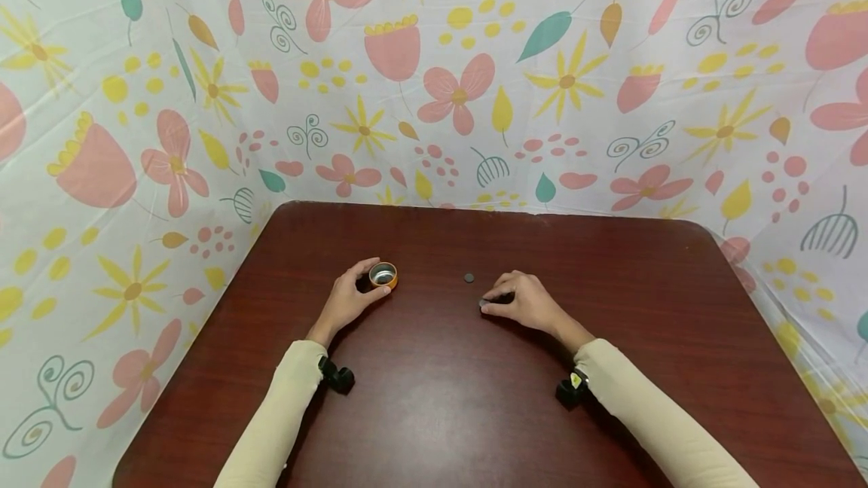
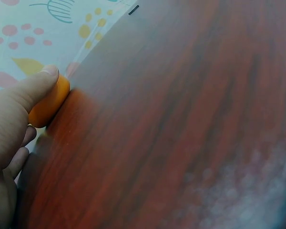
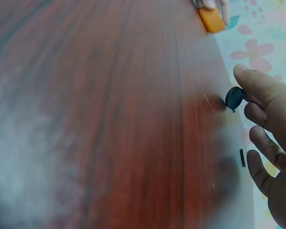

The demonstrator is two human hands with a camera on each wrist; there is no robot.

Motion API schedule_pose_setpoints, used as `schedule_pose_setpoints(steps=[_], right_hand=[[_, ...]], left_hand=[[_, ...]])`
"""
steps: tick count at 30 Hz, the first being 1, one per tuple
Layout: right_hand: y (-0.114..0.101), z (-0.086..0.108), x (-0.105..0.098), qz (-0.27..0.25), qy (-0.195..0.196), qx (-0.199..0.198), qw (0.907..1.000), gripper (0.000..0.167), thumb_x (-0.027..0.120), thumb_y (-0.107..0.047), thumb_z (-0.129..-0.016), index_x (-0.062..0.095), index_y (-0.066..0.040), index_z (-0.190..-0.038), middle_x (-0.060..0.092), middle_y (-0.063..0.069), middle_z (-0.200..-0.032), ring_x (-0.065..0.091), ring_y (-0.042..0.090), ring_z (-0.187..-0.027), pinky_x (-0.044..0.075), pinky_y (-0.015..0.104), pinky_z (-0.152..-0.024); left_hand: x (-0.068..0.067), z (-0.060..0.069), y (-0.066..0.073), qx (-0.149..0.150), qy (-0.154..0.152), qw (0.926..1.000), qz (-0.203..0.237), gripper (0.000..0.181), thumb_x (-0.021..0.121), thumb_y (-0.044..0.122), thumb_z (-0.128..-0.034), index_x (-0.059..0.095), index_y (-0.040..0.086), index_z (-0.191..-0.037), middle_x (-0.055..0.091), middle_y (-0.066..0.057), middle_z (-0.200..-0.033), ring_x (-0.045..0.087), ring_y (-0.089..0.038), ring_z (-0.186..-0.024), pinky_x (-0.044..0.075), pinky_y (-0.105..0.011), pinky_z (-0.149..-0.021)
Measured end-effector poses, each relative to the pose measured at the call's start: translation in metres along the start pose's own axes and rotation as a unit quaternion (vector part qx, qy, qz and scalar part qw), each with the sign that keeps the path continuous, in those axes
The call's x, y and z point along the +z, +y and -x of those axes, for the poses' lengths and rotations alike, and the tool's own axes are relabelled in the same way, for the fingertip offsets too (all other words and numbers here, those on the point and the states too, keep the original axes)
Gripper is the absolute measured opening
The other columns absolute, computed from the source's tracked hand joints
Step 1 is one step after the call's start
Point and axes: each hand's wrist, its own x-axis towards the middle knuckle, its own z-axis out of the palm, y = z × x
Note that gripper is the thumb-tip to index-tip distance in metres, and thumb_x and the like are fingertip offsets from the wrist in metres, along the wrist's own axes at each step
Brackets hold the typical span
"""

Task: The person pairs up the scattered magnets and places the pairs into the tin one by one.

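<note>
My left hand (image 1: 347, 300) grips a small round tin (image 1: 383, 287), orange outside and silver inside, its open top facing up. In the left wrist view the thumb of that hand (image 2: 12, 114) lies against the orange wall (image 2: 51, 102). To the right, my right hand (image 1: 532, 303) pinches a small dark disc (image 1: 484, 303) between thumb and forefinger. The right wrist view has this disc (image 3: 235, 98) tilted on edge at the fingertips of the right hand (image 3: 276, 114). Another dark disc (image 1: 469, 278) lies flat on the table between the hands.
A dark red-brown wooden table (image 1: 434, 375) with rounded far corners extends under both hands. Behind it and at both sides hangs a white cloth (image 1: 414, 149) with flower patterns. In the right wrist view a thin dark piece (image 3: 242, 158) shows near the table's edge.
</note>
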Motion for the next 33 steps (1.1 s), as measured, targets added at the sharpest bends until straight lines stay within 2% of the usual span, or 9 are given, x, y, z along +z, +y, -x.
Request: schedule_pose_setpoints(steps=[14,20,28,33], right_hand=[[0.010,0.008,-0.005,-0.001,0.027,-0.011,0.9996,0.015,0.087,-0.034,-0.084,0.084,-0.024,-0.096,0.072,-0.013,-0.094,0.061,0.010,-0.090,0.054,0.032,-0.073],[0.010,0.007,-0.006,-0.011,0.035,-0.016,0.9992,0.018,0.087,-0.029,-0.084,0.085,-0.018,-0.097,0.074,-0.009,-0.094,0.063,0.013,-0.092,0.055,0.033,-0.073],[0.010,0.005,0.001,-0.012,-0.005,0.006,0.9999,0.029,0.087,-0.037,-0.083,0.083,-0.017,-0.103,0.072,-0.010,-0.096,0.061,0.011,-0.091,0.053,0.032,-0.074],[0.008,0.001,0.004,-0.011,-0.018,0.015,0.9997,0.030,0.089,-0.036,-0.081,0.083,-0.018,-0.104,0.070,-0.010,-0.096,0.062,0.010,-0.090,0.053,0.032,-0.075]], left_hand=[[0.000,-0.001,0.001,0.002,0.007,0.9999,-0.012,0.069,0.081,0.033,-0.0899,0.052,0.011,-0.149,0.059,-0.009,-0.143,0.052,-0.030,-0.135,0.041,-0.055,-0.112],[0.000,-0.001,0.001,0.003,0.005,0.9999,-0.011,0.070,0.081,0.032,-0.0900,0.052,0.010,-0.150,0.059,-0.010,-0.142,0.052,-0.031,-0.135,0.040,-0.055,-0.112],[0.000,0.001,0.001,0.002,0.007,0.9999,-0.009,0.070,0.081,0.034,-0.0901,0.053,0.009,-0.149,0.060,-0.009,-0.141,0.052,-0.031,-0.135,0.041,-0.055,-0.112],[0.000,0.001,0.001,-0.005,0.003,0.9999,-0.011,0.071,0.080,0.035,-0.0900,0.052,0.010,-0.149,0.060,-0.009,-0.142,0.052,-0.030,-0.135,0.040,-0.056,-0.112]])
